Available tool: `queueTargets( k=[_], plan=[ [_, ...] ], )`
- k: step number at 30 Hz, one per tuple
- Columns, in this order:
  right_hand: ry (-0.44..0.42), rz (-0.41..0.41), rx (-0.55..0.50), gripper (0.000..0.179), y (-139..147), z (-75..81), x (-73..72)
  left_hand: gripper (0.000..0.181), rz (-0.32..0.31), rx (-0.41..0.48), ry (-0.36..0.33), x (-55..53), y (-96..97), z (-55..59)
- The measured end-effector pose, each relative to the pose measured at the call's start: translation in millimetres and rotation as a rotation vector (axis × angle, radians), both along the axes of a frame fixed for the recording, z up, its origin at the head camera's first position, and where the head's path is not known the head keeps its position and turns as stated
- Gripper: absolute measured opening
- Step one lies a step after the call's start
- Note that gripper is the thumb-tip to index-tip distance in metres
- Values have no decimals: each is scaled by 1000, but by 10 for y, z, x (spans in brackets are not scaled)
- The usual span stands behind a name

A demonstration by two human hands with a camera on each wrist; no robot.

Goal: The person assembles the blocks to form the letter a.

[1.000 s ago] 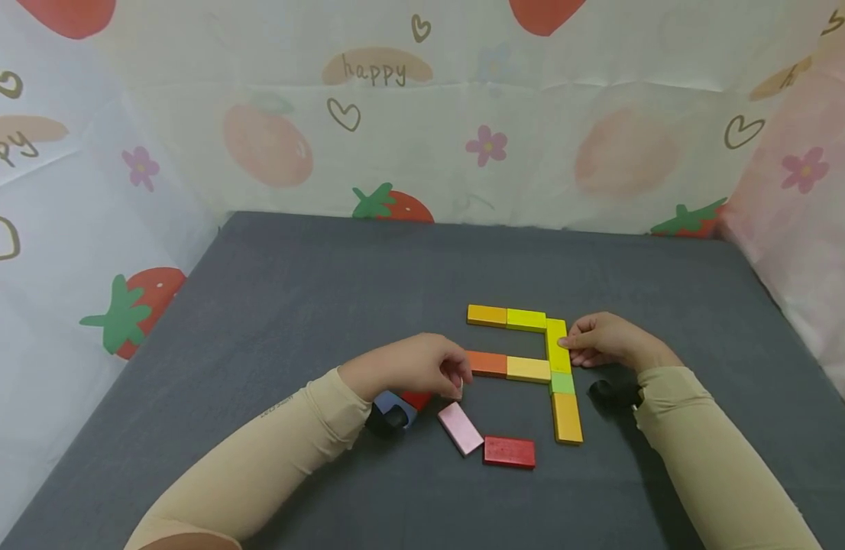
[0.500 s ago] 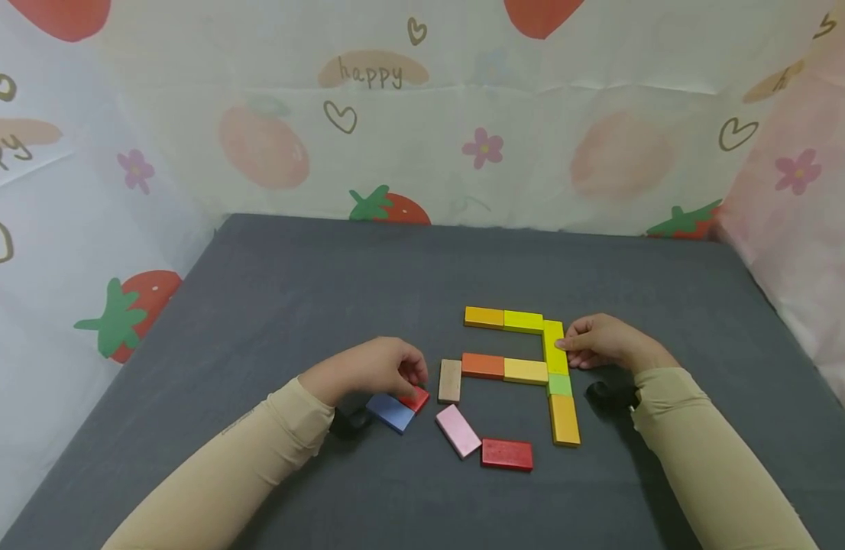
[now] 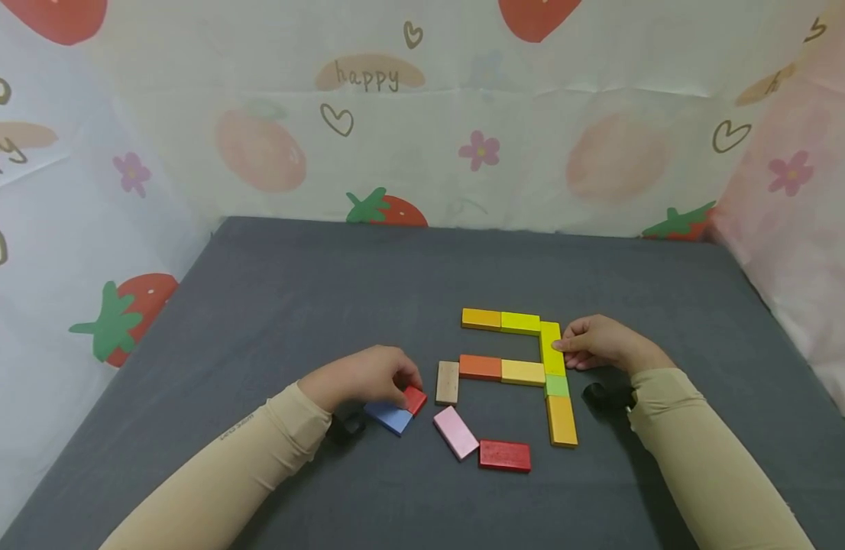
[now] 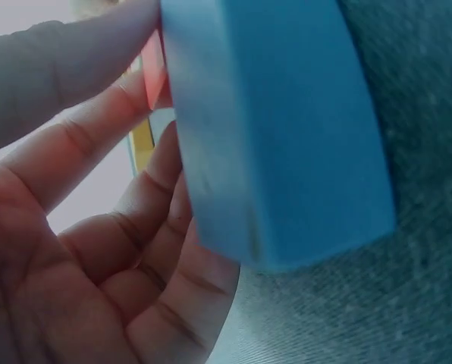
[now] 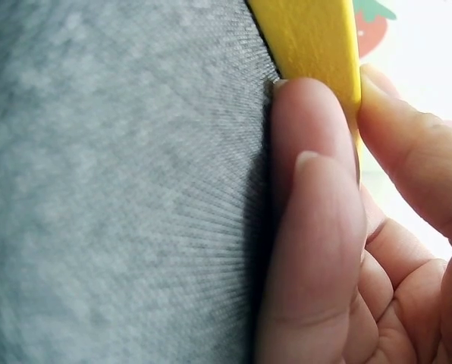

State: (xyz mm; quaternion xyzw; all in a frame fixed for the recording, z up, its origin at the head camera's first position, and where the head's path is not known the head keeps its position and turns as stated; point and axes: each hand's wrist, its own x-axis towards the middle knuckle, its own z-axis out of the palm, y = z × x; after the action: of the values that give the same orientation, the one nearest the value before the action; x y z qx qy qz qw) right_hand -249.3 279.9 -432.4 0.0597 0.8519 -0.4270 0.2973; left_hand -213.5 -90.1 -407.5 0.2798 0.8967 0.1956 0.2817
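Note:
On the dark cloth in the head view, my left hand [image 3: 367,374] bends over a red block [image 3: 416,399] and a blue block [image 3: 391,418] lying side by side. Thumb and index finger pinch the red block; the thumb covers part of the join. The blue block [image 4: 287,136] fills the middle of the left wrist view. My right hand [image 3: 604,344] holds the edge of a bright yellow block [image 3: 552,347], thumb on top, fingers curled at its right side. That block [image 5: 317,45] shows between thumb and fingers in the right wrist view.
Yellow-orange [image 3: 481,318] and yellow [image 3: 520,323] blocks form a top row. Below runs an orange block [image 3: 480,367] and a pale yellow one [image 3: 522,372]. A plain wood block [image 3: 447,383], pink block [image 3: 455,432], dark red block [image 3: 505,455], green block [image 3: 556,386] and amber block [image 3: 562,421] lie around.
My left hand has let go of the plain wood block, which stands at the orange block's left end, and moved left to the red block. My right hand stays on the yellow block.

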Motion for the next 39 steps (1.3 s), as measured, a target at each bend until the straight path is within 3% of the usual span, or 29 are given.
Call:
queueTargets(
  k=[8,16,22,27,34,39],
  plan=[
    [-5,-3,-3,21,-3,18,-5,13,5,27,-7,-16,-15,-35],
    [-9,-12,-12,20,9,5,-19,18,-48,44,11,-8,8,-14],
    [1,1,-11,21,22,-1,-18,22,-82,19,22,-33,26,-24],
    [-3,4,-13,21,18,1,-14,21,-72,-10,18,-40,42,-21],
    [-5,1,-11,22,3,-2,-14,11,-52,-58,50,-32,52,79],
    [-16,-15,-20,21,-4,-10,-17,6,-35,-45,63,-61,87,157]
  ],
)
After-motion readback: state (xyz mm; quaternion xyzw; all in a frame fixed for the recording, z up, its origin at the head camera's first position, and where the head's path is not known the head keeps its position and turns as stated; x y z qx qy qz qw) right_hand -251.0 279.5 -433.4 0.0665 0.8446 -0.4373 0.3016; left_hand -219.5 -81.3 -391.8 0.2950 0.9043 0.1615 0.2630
